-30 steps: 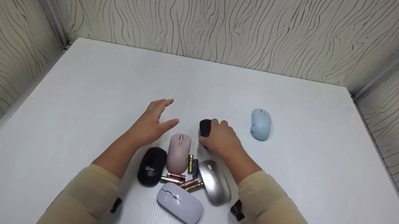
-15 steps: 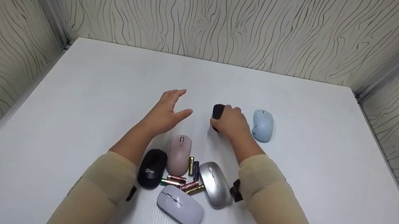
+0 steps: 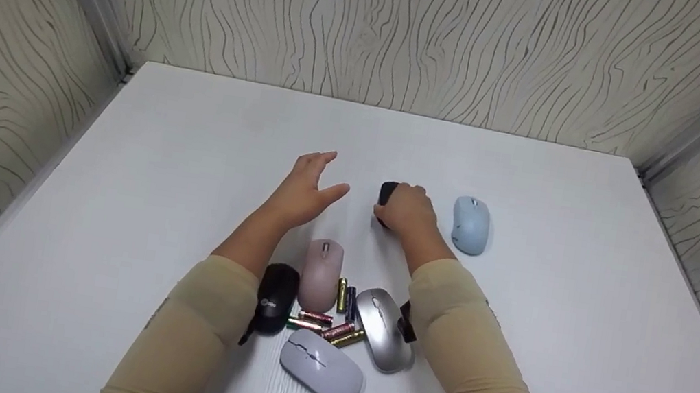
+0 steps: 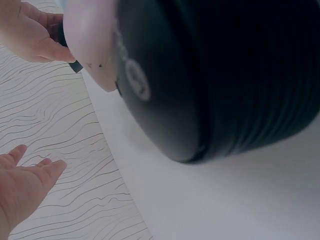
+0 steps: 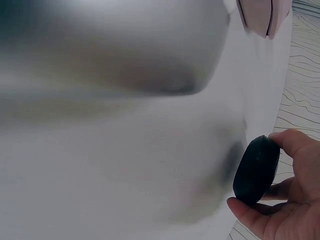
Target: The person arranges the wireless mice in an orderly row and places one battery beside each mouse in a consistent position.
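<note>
While left hand [image 3: 303,195] hovers, thumb spread from fingers, right hand [image 3: 409,211] grips black mouse [image 5: 256,170] between thumb and fingertips; mouse well short of tabletop's far edge [image 3: 390,114], left of blue mouse [image 3: 471,226].

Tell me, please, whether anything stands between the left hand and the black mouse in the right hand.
Only the right hand itself, gripping the black mouse; beyond it, the head view shows just white tabletop up to the left hand.

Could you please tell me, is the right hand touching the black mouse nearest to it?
Touching. The right wrist view shows it: the right hand grips the black mouse, thumb against one end and a fingertip against the opposite end.
</note>
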A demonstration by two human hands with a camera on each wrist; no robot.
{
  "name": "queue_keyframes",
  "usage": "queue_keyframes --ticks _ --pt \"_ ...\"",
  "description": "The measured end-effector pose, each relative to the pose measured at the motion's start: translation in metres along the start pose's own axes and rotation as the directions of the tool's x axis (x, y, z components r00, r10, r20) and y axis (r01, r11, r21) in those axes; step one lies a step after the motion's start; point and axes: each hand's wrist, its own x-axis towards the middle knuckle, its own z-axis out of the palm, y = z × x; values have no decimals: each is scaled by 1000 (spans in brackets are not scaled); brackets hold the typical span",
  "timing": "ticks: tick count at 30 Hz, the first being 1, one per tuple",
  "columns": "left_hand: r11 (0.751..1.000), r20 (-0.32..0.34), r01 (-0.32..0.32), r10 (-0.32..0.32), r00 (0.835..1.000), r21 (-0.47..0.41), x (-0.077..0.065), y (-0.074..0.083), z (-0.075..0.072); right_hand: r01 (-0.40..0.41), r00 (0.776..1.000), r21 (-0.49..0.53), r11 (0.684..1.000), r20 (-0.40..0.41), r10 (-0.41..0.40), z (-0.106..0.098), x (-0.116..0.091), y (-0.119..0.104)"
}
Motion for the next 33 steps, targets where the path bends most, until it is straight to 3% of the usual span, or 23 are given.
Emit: queue_keyframes --ticks 9,26,33 --pt "1000 24 5 -5 1000 10 0 3 5 8 1000 -37 999 0 -8 3 3 8" --pt "1000 34 6 -7 999 18 2 3 4 14 1000 -9 1000 -2 -14 1 3 4" --pt "1000 25 21 -21 999 16 0 3 -4 89 995 -58 994 -31 -91 -15 -3 7"
